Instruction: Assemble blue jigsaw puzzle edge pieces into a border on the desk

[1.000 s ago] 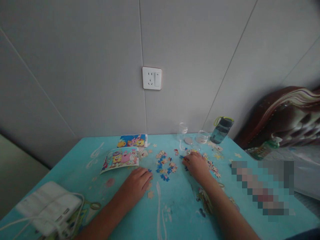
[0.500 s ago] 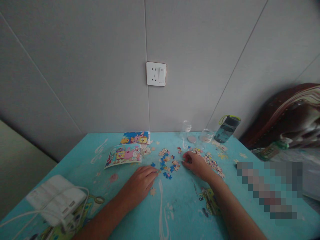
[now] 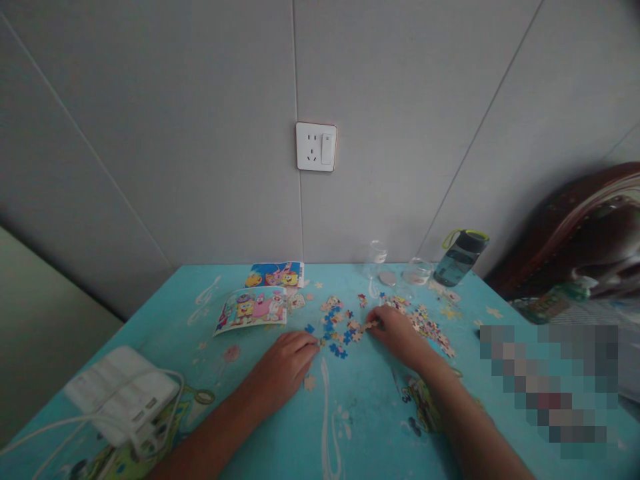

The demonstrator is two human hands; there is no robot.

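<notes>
Small jigsaw puzzle pieces, many of them blue, lie loose between my two hands. My left hand rests at their left edge, its fingers pressed together. Something small and pale may be at those fingertips, too small to make out. On the other side, my right hand pinches a light-coloured puzzle piece between thumb and fingers, just above the tabletop. A heap of mixed pieces spreads beyond the right wrist, partly behind it. Two cartoon picture sheets lie to the left, one overlapping the other.
A white power strip with cables sits at the near left of the blue patterned table. Clear containers, a round lid and a water bottle stand along the back right. A wall socket is above.
The view has shifted slightly, moving the scene a little to the right. A puzzle piece now shows plainly at my right fingertips. My left hand has hardly moved.
</notes>
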